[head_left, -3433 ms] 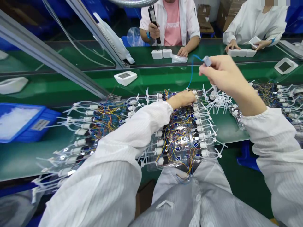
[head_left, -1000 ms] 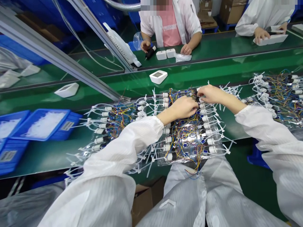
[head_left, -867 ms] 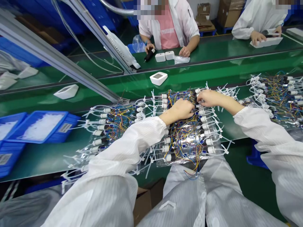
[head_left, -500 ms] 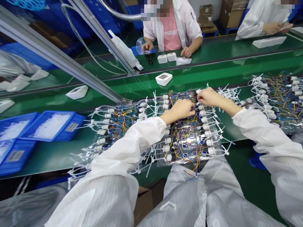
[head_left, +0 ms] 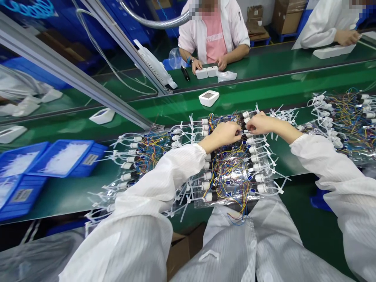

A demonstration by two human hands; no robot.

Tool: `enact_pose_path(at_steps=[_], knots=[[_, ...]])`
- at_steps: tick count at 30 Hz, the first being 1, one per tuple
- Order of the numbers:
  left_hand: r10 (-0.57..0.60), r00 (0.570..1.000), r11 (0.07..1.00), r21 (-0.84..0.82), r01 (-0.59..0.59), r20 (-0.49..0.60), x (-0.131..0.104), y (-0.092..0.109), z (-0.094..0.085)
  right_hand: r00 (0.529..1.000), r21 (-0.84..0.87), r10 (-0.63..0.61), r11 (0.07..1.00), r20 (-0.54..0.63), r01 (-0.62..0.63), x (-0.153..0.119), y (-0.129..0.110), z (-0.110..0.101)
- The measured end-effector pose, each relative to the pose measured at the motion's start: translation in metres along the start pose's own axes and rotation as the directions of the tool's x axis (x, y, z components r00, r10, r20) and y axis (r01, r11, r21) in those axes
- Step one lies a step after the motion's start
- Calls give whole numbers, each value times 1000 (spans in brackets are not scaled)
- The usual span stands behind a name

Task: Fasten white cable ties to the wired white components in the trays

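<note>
A bundle of wired parts [head_left: 232,172] with white-capped ends, yellow, red and blue wires and white cable ties lies on clear plastic in front of me. Over its upper part, my left hand [head_left: 227,134] is closed, fingertips pinched near the right column of white caps. My right hand [head_left: 260,123] is closed just right of it, at the same column, beside a white cap [head_left: 246,114]. What either pinch holds is too small and hidden to name. Similar wired parts [head_left: 149,152] lie to the left.
Blue bins [head_left: 69,158] of white cable ties stand at the left. White devices [head_left: 209,98] sit on the green conveyor beyond. More wired parts [head_left: 346,117] lie at the right. A metal post [head_left: 123,58] slants across. A person's hands [head_left: 196,65] are across the line.
My right hand has shifted slightly down and right; my left hand has hardly moved. White devices on the conveyor have moved right. The person opposite has brought both hands to the white boxes.
</note>
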State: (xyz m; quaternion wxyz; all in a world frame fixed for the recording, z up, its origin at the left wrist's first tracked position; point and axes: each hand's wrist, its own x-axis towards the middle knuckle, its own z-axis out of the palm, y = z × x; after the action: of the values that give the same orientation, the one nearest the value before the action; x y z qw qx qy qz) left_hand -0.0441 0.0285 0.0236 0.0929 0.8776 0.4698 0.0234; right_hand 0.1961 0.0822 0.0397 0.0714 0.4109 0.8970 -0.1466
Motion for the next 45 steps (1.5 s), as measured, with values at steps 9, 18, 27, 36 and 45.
enact_pose_path(at_steps=[9, 18, 27, 36, 45], knots=[[-41, 999, 999, 0, 41, -8, 12, 6, 7, 988, -6, 60, 998, -140, -62, 26, -3, 10], [-74, 997, 973, -219, 70, -11, 26, -9, 19, 980, -16, 25, 999, -195, -28, 19, -3, 8], [-13, 999, 962, -272, 1, -42, 21, -24, 23, 971, -55, -186, 982, -153, 180, -14, 2, 18], [-28, 992, 995, -98, 16, -123, 7, -23, -4, 974, -62, -154, 987, -169, 145, -16, 6, 26], [223, 974, 975, -33, -221, 39, -9, 8, 2, 953, -12, -223, 974, -205, 226, -37, 3, 16]])
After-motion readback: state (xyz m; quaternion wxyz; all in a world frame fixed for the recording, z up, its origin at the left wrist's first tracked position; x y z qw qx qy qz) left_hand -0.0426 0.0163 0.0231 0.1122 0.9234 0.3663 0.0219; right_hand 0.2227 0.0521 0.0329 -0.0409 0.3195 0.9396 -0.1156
